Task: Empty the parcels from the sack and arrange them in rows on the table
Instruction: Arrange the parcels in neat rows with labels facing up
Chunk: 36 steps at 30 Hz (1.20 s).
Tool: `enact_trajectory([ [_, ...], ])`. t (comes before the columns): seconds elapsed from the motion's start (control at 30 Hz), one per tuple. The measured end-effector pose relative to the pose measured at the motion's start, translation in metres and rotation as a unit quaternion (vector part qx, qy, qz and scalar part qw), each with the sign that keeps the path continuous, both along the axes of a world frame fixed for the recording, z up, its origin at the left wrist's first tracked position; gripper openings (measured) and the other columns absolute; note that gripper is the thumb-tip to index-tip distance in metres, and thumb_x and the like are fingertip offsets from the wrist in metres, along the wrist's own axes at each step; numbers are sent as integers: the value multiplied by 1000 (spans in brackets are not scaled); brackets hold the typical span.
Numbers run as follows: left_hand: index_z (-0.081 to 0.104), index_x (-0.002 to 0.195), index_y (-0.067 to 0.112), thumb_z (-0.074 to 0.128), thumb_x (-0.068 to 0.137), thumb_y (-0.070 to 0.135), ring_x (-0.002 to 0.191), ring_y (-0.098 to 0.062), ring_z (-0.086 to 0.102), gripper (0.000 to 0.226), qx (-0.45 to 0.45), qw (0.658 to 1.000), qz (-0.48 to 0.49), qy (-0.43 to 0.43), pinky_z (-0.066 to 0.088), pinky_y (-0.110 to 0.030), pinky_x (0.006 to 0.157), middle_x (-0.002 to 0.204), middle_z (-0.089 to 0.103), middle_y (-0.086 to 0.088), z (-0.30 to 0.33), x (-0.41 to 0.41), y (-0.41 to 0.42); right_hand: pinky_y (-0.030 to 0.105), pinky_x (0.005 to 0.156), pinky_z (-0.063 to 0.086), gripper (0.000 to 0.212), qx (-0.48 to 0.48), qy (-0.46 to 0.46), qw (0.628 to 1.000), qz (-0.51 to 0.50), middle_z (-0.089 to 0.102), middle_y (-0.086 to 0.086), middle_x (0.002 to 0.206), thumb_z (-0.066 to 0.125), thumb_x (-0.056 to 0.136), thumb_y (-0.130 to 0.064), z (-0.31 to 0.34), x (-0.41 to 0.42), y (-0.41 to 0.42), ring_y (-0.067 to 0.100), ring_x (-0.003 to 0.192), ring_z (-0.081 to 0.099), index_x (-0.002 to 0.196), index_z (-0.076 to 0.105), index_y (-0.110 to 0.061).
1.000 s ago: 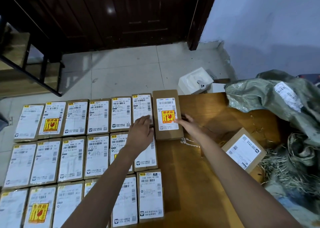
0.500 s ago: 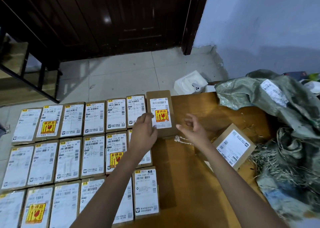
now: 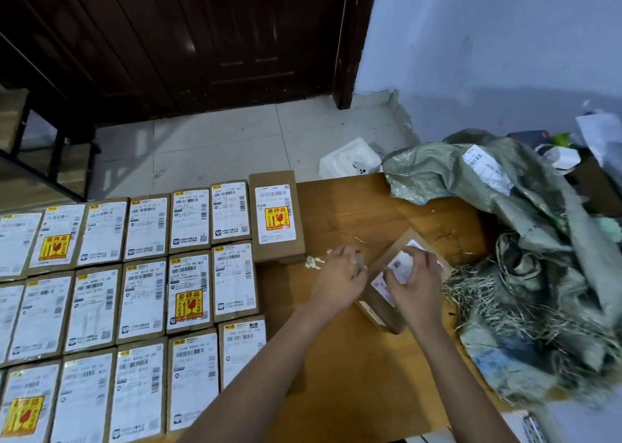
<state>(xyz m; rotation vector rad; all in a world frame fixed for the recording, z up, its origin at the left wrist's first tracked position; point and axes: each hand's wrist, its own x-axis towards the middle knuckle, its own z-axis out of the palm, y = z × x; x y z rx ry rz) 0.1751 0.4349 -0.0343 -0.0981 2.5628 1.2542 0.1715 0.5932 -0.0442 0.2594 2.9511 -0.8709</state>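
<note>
Several labelled cardboard parcels lie in three rows across the left of the wooden table (image 3: 353, 375). The top row ends with a taller parcel (image 3: 276, 216) bearing a yellow fragile sticker. A loose parcel (image 3: 387, 294) lies askew right of the rows. My right hand (image 3: 415, 284) curls over its top and white label; my left hand (image 3: 338, 279) touches its left edge. The crumpled green sack (image 3: 505, 207) slumps on the table's right side, with frayed straw-like fibres (image 3: 471, 294) spilling from it.
A white box (image 3: 350, 158) sits on the tiled floor beyond the table's far edge. A dark wooden door and blue wall stand behind. Clutter lies at the far right behind the sack. Bare wood shows between the rows and the sack.
Both hands left the fragile-sticker parcel at the end of the top row and moved right onto the loose parcel beside the sack. The view also shifted.
</note>
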Motion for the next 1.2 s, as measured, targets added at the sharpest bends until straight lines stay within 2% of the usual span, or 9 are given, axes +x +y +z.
enact_trajectory([
  [0.13,44,136,4,53,92,19,128,-31,43,48,5,999,-10,-49,35,-29,102,139,45,-16,-12,-8,23,45,91,41,58,10,13,996,-92,40,16,131,75,75,-25,-8,11,21,36,120,36,124,50,-9],
  [0.23,37,142,6,53,92,21,130,-32,41,54,6,997,-15,-80,35,-33,105,143,40,-16,-16,-15,32,37,88,41,69,-50,-48,987,-145,29,17,138,73,81,-27,-13,16,31,37,120,36,134,36,-2],
  [0.43,33,145,8,50,94,21,133,-30,40,56,15,991,-30,-133,33,-30,106,145,41,-15,-22,-23,38,46,84,50,89,-134,-76,974,-166,40,19,138,68,83,-34,-20,17,36,40,115,51,150,13,-12],
  [0.6,42,138,8,51,93,21,126,-28,46,48,35,986,-16,-160,35,-26,96,140,47,-13,-23,-16,39,48,89,49,79,-208,-133,943,-223,53,19,130,66,82,-47,-29,15,33,38,115,55,140,33,-6],
  [0.7,44,135,11,52,93,22,123,-27,50,45,59,983,-2,-176,39,-28,96,137,52,-11,-22,-12,38,39,80,46,57,-257,-152,927,-225,60,9,112,63,91,-39,-29,15,29,28,99,58,132,40,-7],
  [0.77,46,133,13,53,92,22,121,-26,51,43,76,981,11,-179,41,-30,95,134,54,-9,-20,-10,35,35,78,43,56,-263,-151,929,-214,58,4,106,63,91,-37,-29,15,28,29,101,59,134,41,-8],
  [0.97,47,132,20,51,83,28,118,-22,54,50,145,971,79,-172,45,-33,96,130,55,-1,-5,6,21,32,75,43,47,-274,-131,940,-157,62,-5,109,67,89,-36,-14,12,15,22,102,61,129,47,-23],
  [1.13,41,135,25,53,95,22,110,-8,52,42,202,956,162,-142,39,-4,72,120,52,11,7,23,1,42,85,53,60,-281,-111,949,-95,61,-12,121,66,75,-65,0,7,1,13,107,62,128,44,-46],
  [1.2,41,137,26,55,94,26,117,-11,52,45,219,948,196,-125,42,-15,83,130,52,6,11,31,-8,35,80,55,59,-318,-108,939,-76,62,-13,120,69,81,-53,7,6,-6,5,101,64,133,43,-45],
])
